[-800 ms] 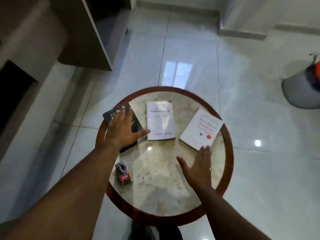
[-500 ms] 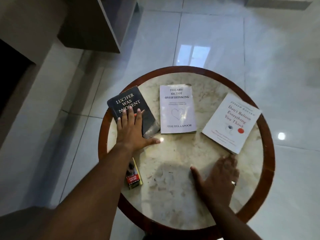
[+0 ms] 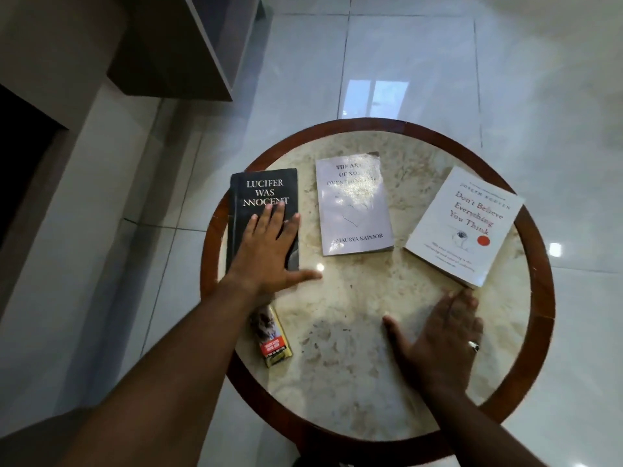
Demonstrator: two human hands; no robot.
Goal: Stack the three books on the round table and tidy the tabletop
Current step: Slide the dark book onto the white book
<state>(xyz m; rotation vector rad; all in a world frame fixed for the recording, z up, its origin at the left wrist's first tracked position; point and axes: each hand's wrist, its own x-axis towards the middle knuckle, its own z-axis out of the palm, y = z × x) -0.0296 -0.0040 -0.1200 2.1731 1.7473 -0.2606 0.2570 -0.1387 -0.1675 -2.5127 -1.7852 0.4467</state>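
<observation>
Three books lie side by side on the round marble table (image 3: 354,382) with its dark wood rim. The black book (image 3: 263,190) is at the left, square to the table edge. My left hand (image 3: 266,254) rests flat on its lower half, fingers spread, thumb out on the marble. A pale lilac book (image 3: 354,210) lies in the middle. A white book (image 3: 463,224) lies tilted at the right. My right hand (image 3: 441,338) is flat on the marble just below the white book's near corner, fingertips almost touching it, holding nothing.
A small red and yellow packet (image 3: 273,342) lies on the table near my left forearm. Around the table is glossy white tiled floor (image 3: 404,62). A dark wooden cabinet (image 3: 175,45) stands at the upper left.
My left hand has turned the black book from slanted to upright along the table's left side. The camera has come closer. My right hand has stayed flat on the marble.
</observation>
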